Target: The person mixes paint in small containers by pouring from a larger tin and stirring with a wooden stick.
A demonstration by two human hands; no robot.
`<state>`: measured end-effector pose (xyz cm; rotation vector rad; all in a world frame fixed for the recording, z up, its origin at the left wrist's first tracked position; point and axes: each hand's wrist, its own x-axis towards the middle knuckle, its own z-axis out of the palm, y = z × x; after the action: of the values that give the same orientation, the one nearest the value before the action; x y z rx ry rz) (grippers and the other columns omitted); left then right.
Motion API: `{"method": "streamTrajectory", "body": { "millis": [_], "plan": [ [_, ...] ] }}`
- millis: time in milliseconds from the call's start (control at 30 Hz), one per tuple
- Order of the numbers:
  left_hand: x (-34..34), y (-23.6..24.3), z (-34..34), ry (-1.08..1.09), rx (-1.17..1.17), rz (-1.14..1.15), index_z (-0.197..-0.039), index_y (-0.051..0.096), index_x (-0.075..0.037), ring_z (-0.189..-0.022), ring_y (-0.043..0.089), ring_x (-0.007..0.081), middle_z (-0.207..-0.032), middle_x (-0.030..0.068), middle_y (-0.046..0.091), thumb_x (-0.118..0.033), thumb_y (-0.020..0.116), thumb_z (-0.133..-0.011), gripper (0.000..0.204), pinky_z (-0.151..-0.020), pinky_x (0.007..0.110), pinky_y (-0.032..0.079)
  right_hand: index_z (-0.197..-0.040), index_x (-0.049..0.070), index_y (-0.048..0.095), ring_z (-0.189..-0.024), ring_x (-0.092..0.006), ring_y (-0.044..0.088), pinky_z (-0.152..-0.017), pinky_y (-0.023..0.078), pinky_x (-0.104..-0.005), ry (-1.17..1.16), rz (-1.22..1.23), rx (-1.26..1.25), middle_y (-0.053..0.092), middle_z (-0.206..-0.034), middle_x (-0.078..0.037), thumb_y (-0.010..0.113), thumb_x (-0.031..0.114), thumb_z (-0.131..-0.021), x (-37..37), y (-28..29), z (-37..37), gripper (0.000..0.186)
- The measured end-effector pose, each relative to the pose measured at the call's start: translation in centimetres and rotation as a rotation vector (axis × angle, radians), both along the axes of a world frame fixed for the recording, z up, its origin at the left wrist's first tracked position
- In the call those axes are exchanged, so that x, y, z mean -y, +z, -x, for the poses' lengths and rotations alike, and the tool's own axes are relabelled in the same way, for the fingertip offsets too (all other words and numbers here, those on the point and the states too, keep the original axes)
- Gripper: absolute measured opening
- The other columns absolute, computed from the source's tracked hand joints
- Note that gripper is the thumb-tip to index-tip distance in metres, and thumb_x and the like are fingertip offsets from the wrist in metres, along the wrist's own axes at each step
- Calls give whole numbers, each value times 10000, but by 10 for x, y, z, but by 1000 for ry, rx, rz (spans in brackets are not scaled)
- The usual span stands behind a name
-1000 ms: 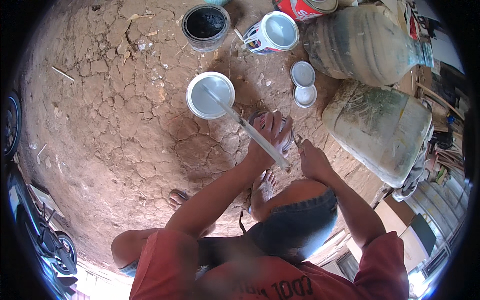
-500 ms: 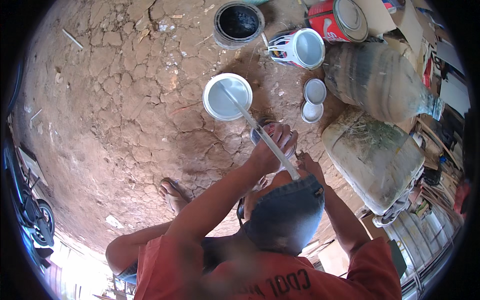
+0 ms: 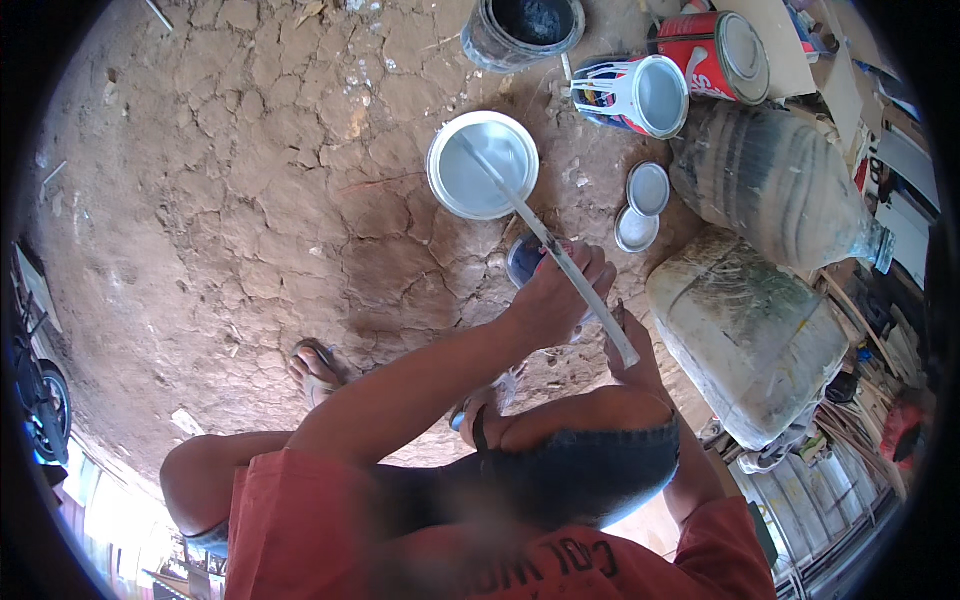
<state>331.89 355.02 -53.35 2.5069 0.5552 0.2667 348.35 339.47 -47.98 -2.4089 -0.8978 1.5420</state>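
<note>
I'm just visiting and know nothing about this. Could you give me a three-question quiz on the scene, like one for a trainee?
1. Which hand is on the small can?
2. The lower end of the stick is in: a) the red tin, b) the white bucket, c) the big bottle?
3. How many round lids lie on the ground?

Key: 1. The left hand. 2. b. 3. Two.
</note>
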Motion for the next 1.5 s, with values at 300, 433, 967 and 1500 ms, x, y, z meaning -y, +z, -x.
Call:
{"method": "streamTrajectory", "body": {
  "millis": [300, 433, 967, 1500],
  "plan": [
    [7, -7, -3, -36, 16, 0, -1263, 543, -45, -1132, 489, 269, -1203, 122, 508, -425, 687, -740, 661, -948, 439, 417, -1050, -35, 477, -557, -435, 626, -491, 445, -482, 449, -384, 324, 571, -605, -195, 581, 263, -1013, 33, -31, -16, 317],
    [11, -14, -5, -6, 84, -13, -1268, 545, -48, -1160, 485, 268, -1222, 115, 508, -413, 751, -658, 740, -954, 446, 415, -1033, -27, 527, -562, -319, 633, -525, 472, -417, 255, -270, 299, 596, -651, -160, 574, 135, -960, 39, -31, -7, 184],
    [-29, 16, 7, -492, -105, 29, -1380, 526, -80, -1259, 483, 305, -1361, 133, 505, -432, 829, -579, 926, -1013, 468, 407, -935, 31, 487, -756, -509, 617, -590, 461, -533, 31, -222, 253, 616, -709, -249, 574, 227, -990, 35, -28, 43, 221],
    [4, 24, 10, -192, -181, 33, -1571, 244, -75, -1465, 290, 394, -1560, 188, 328, -559, 869, -626, 1232, -1128, 590, 332, -1064, 8, 527, -738, -467, 655, -644, 476, -526, -391, -233, -12, 645, -769, -246, 475, 176, -1005, 42, 6, 69, 186]
  ]
}}
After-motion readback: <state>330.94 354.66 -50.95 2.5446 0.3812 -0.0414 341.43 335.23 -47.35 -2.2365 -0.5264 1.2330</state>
